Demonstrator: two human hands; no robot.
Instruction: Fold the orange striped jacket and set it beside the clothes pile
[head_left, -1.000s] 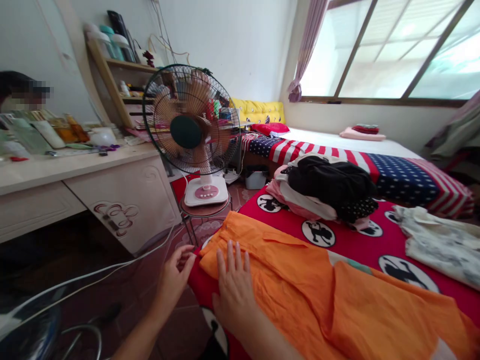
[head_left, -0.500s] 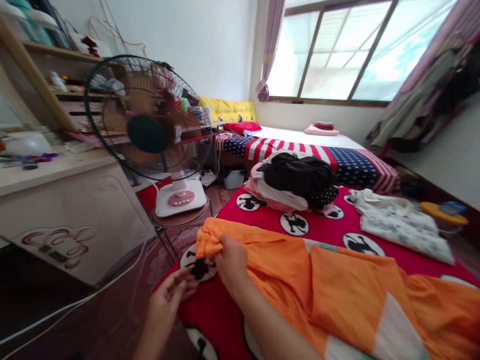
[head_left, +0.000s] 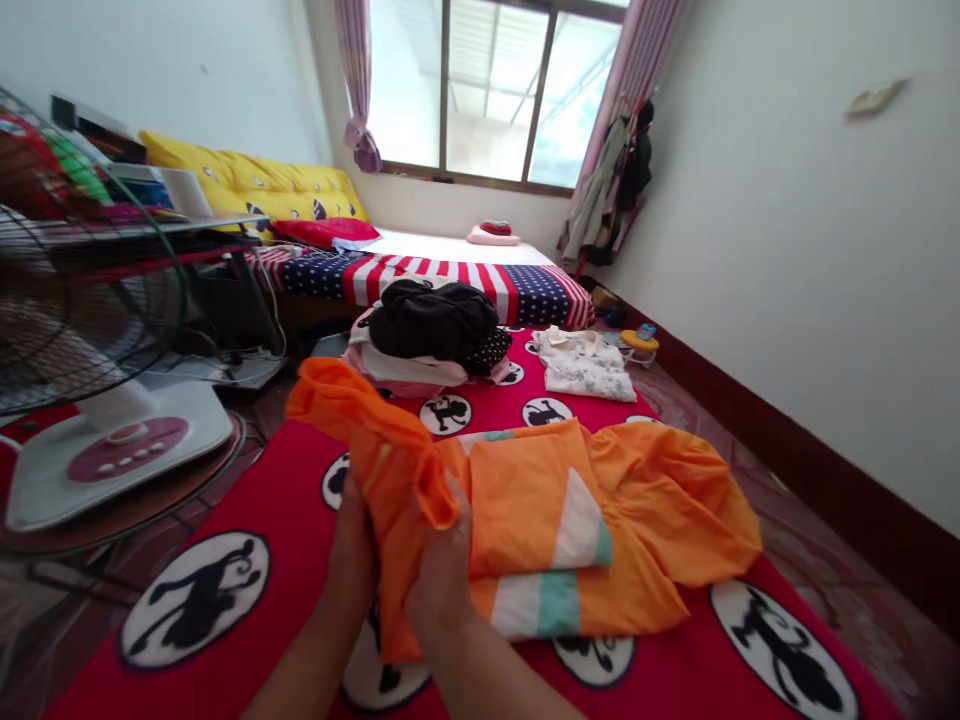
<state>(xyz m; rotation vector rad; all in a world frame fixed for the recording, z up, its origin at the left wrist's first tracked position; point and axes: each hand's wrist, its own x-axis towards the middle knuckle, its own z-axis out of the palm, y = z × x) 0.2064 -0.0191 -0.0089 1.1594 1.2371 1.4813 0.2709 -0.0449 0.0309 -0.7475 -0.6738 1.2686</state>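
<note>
Both of my hands are low in the view, gripping a bunched fold of an orange cloth garment (head_left: 386, 440). My left hand (head_left: 350, 550) is partly hidden behind the fold. My right hand (head_left: 442, 572) closes on its near side. The rest of the garment lies folded over on itself on the red monkey-print bedsheet (head_left: 292, 510), with white and teal bands (head_left: 559, 605) along one edge. Both hands touch only the orange cloth.
A pile of black and pink clothes (head_left: 427, 330) and a white patterned garment (head_left: 585, 365) lie farther along the bed. To the left stands a table fan (head_left: 86, 300) on a round stool. A stars-and-stripes quilt (head_left: 450, 278) lies beyond, and a wall runs along the right.
The view has swung right. My left hand has moved from beside the garment onto it, and both hands have lifted and bunched a fold, with more of the garment now doubled over.
</note>
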